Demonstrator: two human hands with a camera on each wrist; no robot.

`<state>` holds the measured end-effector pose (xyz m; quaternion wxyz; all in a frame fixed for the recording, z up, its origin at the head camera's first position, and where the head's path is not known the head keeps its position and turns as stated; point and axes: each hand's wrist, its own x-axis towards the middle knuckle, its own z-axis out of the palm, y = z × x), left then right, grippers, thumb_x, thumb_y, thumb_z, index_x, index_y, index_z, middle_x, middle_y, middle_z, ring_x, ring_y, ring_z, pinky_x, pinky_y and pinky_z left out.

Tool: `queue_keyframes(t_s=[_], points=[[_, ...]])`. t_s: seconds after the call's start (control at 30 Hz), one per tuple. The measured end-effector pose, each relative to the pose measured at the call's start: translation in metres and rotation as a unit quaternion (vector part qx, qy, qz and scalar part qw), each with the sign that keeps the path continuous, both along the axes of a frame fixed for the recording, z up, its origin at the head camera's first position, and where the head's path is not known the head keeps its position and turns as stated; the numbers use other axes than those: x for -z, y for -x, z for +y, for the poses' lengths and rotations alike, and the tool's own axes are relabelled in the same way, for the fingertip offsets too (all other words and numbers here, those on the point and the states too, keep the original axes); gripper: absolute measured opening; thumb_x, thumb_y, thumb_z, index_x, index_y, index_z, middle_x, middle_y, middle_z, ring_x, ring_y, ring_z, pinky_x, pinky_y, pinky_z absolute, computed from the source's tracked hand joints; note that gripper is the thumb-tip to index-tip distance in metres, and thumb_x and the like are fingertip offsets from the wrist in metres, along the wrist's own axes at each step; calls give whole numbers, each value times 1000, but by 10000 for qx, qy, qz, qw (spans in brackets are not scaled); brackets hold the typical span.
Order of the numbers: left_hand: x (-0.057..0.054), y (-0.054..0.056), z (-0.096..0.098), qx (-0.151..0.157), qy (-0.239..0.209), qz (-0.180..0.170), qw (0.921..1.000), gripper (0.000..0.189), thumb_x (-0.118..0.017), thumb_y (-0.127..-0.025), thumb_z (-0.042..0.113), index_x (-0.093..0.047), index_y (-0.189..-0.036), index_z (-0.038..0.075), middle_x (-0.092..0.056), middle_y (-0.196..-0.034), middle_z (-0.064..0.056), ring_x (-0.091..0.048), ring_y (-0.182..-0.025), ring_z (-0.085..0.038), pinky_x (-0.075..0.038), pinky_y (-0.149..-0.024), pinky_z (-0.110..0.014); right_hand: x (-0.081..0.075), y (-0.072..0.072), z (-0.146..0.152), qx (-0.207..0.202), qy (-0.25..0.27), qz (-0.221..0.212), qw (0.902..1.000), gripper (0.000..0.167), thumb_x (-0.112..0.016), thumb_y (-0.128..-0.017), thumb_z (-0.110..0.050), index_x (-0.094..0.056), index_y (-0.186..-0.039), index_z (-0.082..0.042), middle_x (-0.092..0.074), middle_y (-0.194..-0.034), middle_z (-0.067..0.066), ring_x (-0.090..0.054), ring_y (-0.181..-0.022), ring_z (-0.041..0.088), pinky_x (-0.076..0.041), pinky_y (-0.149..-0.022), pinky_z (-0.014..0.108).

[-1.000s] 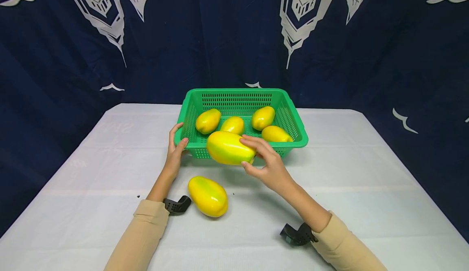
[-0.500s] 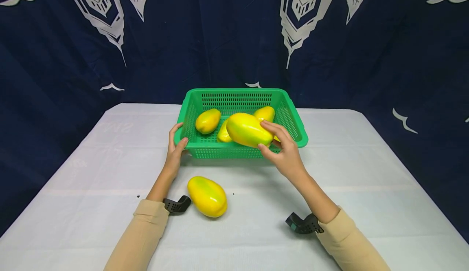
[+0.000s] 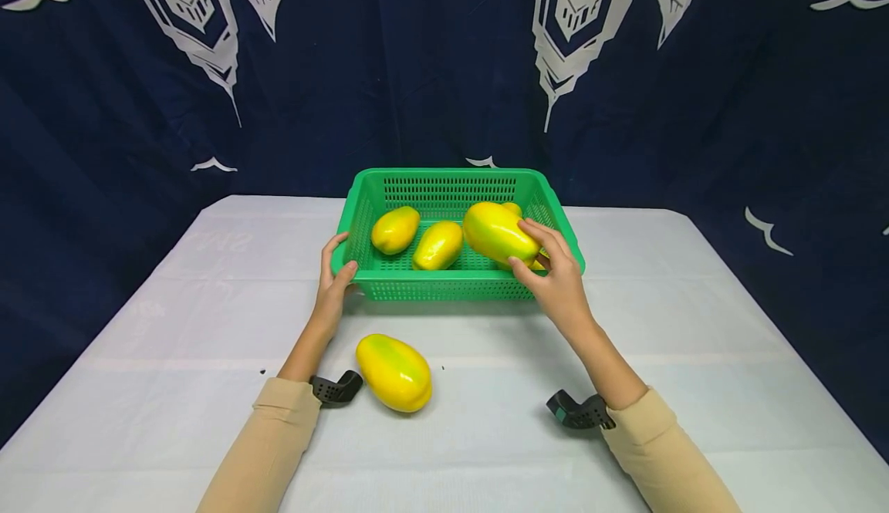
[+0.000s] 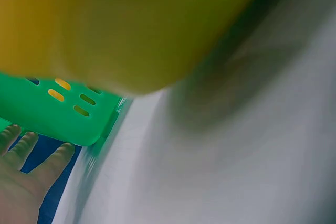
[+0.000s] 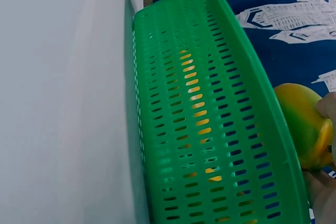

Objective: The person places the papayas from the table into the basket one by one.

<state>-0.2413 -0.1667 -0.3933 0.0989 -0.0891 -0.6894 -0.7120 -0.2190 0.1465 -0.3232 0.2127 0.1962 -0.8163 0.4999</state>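
Note:
A yellow-green papaya [image 3: 496, 231] is gripped at its near right end by my right hand [image 3: 559, 289], thumb on the near side and fingers over the top. It hangs over the right part of a green plastic basket [image 3: 444, 288]; the right wrist view shows the papaya [image 5: 302, 121] above the rim. My left hand [image 3: 329, 293] holds the basket's left front corner, thumb at the rim. Inside lie a papaya at the left [image 3: 395, 230], a papaya in the middle [image 3: 438, 246], and others partly hidden behind the held one. Another papaya [image 3: 393, 372] lies on the table beside my left wrist.
The white-covered table [image 3: 208, 328] carries the basket near its back edge. A dark blue curtain [image 3: 417, 73] with white drawings hangs behind. Black wrist cameras sit on the left wrist [image 3: 336, 388] and on the right wrist [image 3: 579, 411].
My right hand has carried the papaya rightward and away from me, from the basket's front edge to over its right part. The left hand and the papaya on the table have stayed put.

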Motion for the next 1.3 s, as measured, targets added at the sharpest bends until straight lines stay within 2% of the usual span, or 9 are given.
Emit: queue_keyframes(t_s=[0.1,0.27,0.5,0.67,0.9,1.1,1.3], points=[[0,0,1,17,17,4,10000,58,-40,-88,28,-18,-141,25,-18,-143,-5,-34,-114,-34,-36,-85,-36,10,9,4,136,-130,60,9998,48,-64,-82,-10,-50,-128,-8,-42,-137,7,-41,-126,22,-43,-93,35],[-2,-2,1,33,47,-10,10000,57,-39,-88,27,-18,-141,25,-19,-143,-5,-35,-115,-33,-37,-85,-35,15,13,3,334,-515,217,9979,47,-66,-81,-12,-51,-126,-7,-44,-136,9,-43,-125,24,-45,-92,36],[-3,-2,2,24,81,36,10000,58,-40,-88,28,-18,-141,25,-16,-145,-5,-35,-116,-33,-37,-85,-36,15,13,0,736,-1584,501,9834,46,-68,-80,-19,-53,-122,-9,-48,-132,9,-45,-122,26,-42,-95,40],[-2,0,1,30,69,38,10000,57,-39,-88,28,-18,-141,26,-17,-145,-5,-35,-117,-33,-36,-87,-38,14,13,-1,767,-1936,319,9776,45,-64,-83,-22,-52,-124,-8,-49,-131,10,-45,-123,27,-40,-98,41],[-1,0,0,7,34,1,10000,57,-40,-88,29,-18,-141,26,-16,-146,-4,-35,-117,-33,-36,-87,-38,14,13,-2,779,-2401,-70,9676,32,-56,-89,-28,-61,-115,-9,-56,-124,9,-47,-119,28,-39,-98,44],[1,-1,0,-40,44,-20,10000,57,-40,-88,29,-19,-141,26,-15,-146,-4,-35,-116,-34,-36,-86,-37,15,13,-2,775,-2293,-48,9703,35,-56,-89,-27,-57,-120,-11,-57,-122,8,-49,-117,26,-41,-95,44],[0,-1,1,-18,63,6,10000,58,-40,-88,29,-18,-141,26,-17,-145,-5,-35,-117,-34,-36,-87,-37,12,11,0,508,-1609,-98,9856,38,-57,-88,-25,-53,-124,-11,-53,-124,9,-52,-110,27,-44,-91,42]])
